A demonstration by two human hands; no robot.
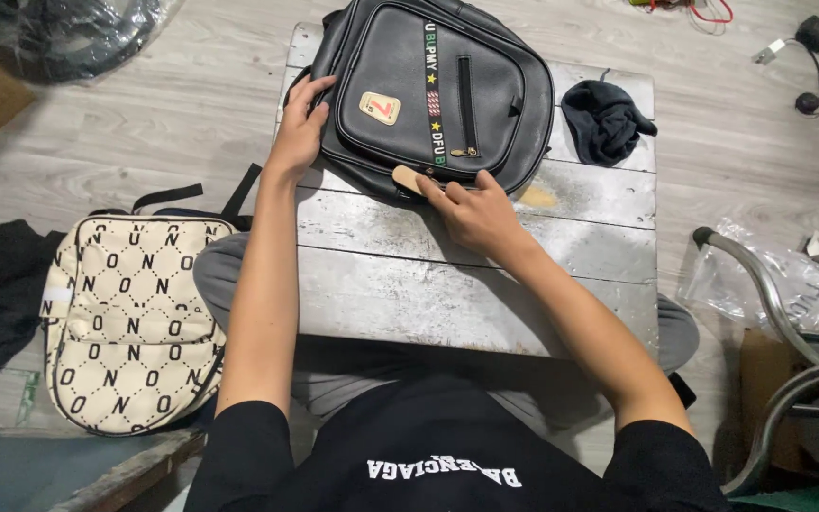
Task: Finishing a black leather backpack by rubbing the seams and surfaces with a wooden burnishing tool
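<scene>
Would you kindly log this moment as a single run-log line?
left hand: on black backpack side | right hand: at its lower edge, pinching tan tab | surface: table | nearby: dark cloth, cream backpack

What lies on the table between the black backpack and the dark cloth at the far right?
Only bare tabletop planks separate the black backpack from the dark cloth, in the head view.

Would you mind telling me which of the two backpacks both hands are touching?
The black backpack on the wooden table: the left hand and right hand rest on it. The cream patterned backpack lies untouched on the floor.
</scene>
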